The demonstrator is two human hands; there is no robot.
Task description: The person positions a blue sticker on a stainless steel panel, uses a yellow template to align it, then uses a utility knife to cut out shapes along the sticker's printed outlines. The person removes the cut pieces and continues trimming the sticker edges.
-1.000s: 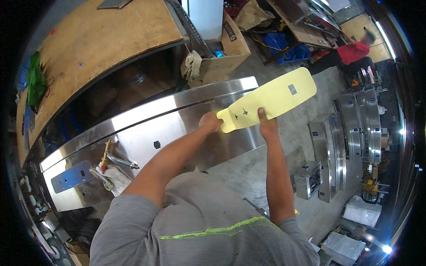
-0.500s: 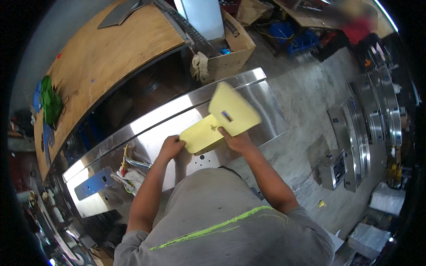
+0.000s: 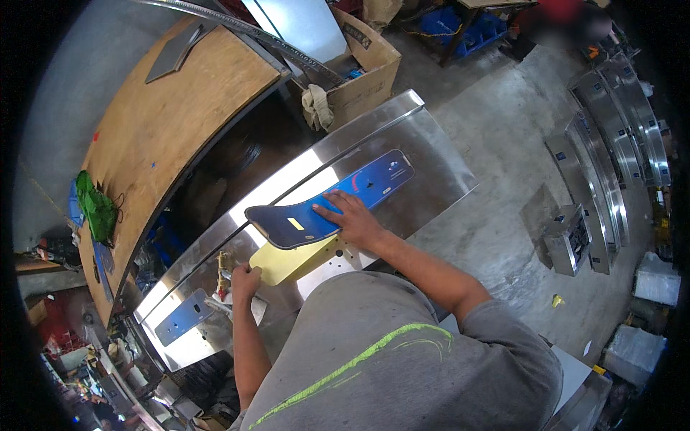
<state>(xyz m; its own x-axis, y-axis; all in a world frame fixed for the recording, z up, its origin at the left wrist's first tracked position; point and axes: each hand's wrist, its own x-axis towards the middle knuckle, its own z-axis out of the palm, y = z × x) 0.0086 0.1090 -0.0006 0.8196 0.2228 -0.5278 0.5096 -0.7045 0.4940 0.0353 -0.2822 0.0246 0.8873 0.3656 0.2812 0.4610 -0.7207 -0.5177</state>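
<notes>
A long blue panel with curved ends [image 3: 375,184], printed like a label, lies aslant over a shiny steel sheet [image 3: 435,169]. My right hand [image 3: 356,223] rests on its near edge, fingers spread and flat. Partly under the panel, on the near side, sits a pale yellow sheet [image 3: 287,263]. Its left end is pinched between the fingers of my left hand [image 3: 246,281]. Whether the yellow sheet is still joined to the blue panel is hidden. Small round holes [image 3: 339,253] show in the steel close to my body.
Left of my left hand are a brass fitting with a pipe [image 3: 222,276] and a smaller blue plate [image 3: 181,317]. A wooden table [image 3: 180,93] bears a green bag [image 3: 95,205]. Beyond stands a cardboard box [image 3: 370,82] with a glove [image 3: 317,108]. Steel units [image 3: 571,241] stand at right.
The piece has turned over from its yellow side to its blue printed face. My right hand has gone from gripping it to lying flat on it; my left hand has moved left and nearer.
</notes>
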